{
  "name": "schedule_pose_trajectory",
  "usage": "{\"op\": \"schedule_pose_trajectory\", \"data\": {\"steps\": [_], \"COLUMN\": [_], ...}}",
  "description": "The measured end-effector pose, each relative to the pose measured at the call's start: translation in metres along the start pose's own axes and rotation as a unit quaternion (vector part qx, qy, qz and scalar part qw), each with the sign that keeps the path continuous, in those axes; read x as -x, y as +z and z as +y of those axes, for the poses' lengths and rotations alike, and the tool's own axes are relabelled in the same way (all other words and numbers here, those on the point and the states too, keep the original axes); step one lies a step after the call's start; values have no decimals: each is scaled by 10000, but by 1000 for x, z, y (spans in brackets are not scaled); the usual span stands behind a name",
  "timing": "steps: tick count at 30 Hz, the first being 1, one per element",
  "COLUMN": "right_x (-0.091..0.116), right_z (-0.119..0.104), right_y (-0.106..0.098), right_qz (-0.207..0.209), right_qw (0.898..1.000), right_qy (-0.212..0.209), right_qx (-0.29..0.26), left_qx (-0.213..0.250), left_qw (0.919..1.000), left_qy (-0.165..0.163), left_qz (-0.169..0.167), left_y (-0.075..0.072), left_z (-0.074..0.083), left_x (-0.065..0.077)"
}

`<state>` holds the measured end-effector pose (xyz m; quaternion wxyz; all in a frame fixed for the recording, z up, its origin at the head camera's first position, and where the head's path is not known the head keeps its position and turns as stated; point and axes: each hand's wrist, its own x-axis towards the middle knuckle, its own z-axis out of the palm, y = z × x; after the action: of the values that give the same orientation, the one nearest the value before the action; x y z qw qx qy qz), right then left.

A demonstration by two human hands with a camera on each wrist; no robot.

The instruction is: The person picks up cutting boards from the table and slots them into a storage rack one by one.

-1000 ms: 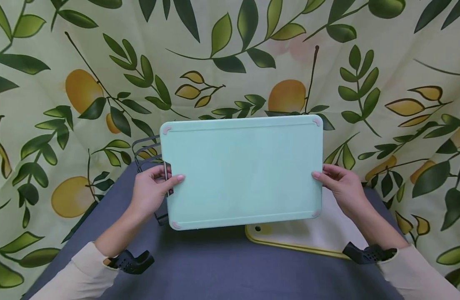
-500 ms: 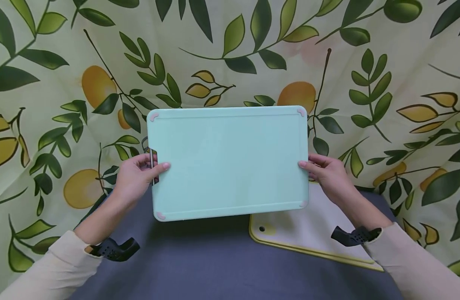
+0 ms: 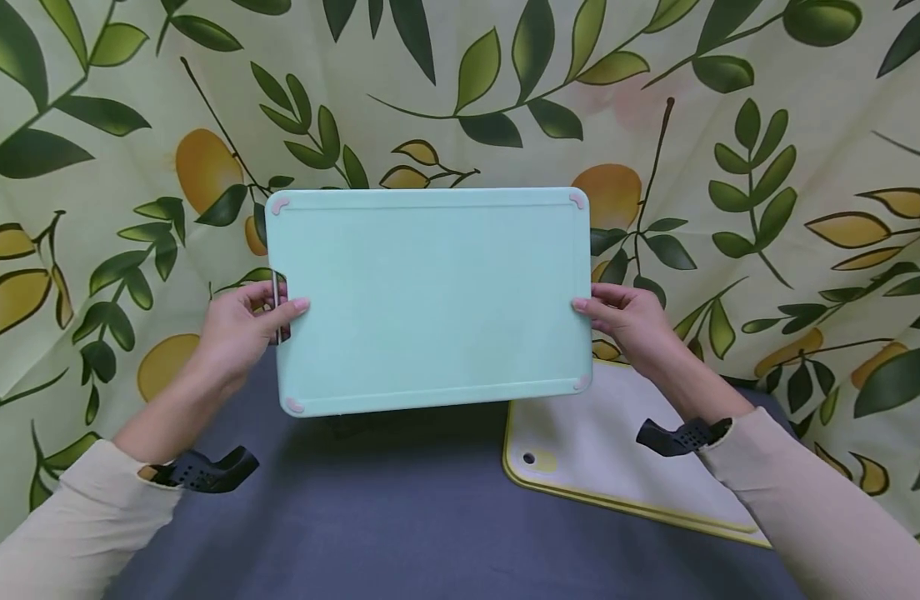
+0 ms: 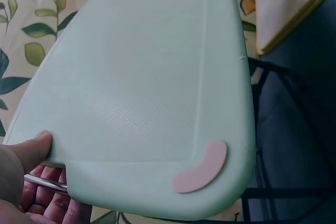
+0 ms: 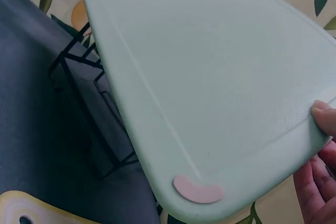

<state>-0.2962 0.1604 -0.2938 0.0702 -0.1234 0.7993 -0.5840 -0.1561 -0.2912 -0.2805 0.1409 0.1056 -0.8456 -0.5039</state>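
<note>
A mint-green cutting board [image 3: 437, 300] with pink corner pads is held up above the table, its broad face toward me. My left hand [image 3: 238, 329] grips its left edge at the metal handle [image 4: 46, 183], thumb on the front and fingers behind. On the opposite edge, my right hand [image 3: 632, 321] pinches the board between thumb and fingers. In both wrist views the thumb lies on the board's face. Behind the board, a black wire rack [image 5: 86, 98] shows partly in the wrist views; in the head view the board hides it.
White cutting boards with yellow rims [image 3: 617, 450] lie stacked on the right of the dark blue-grey table [image 3: 400, 517]. A leaf-and-fruit patterned cloth [image 3: 430, 100] hangs behind the table.
Both hands have raised the mint-green board and shifted it left in the head view. The wire rack, visible at its left earlier, is now covered by it. The head view has also shifted slightly.
</note>
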Motion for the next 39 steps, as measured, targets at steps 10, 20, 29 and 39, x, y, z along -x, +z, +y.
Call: {"op": "schedule_pose_trajectory", "data": {"steps": [10, 20, 29, 39], "right_x": [-18, -39, -63, -86], "right_z": [-21, -33, -44, -58], "right_y": [9, 15, 22, 35], "right_qz": [-179, -167, -54, -103], "right_qw": [9998, 9998, 9992, 9984], "right_qy": [10, 35, -256, -327], "right_qx": [108, -50, -308, -459], "left_qx": [209, 125, 69, 269], "left_qw": [9998, 9998, 9991, 9977], "left_qy": [46, 122, 175, 151], "left_qz": [33, 17, 378, 611], "left_y": [-15, -26, -34, -49], "left_z": [0, 2, 7, 9], "left_x": [-17, -29, -42, -51]}}
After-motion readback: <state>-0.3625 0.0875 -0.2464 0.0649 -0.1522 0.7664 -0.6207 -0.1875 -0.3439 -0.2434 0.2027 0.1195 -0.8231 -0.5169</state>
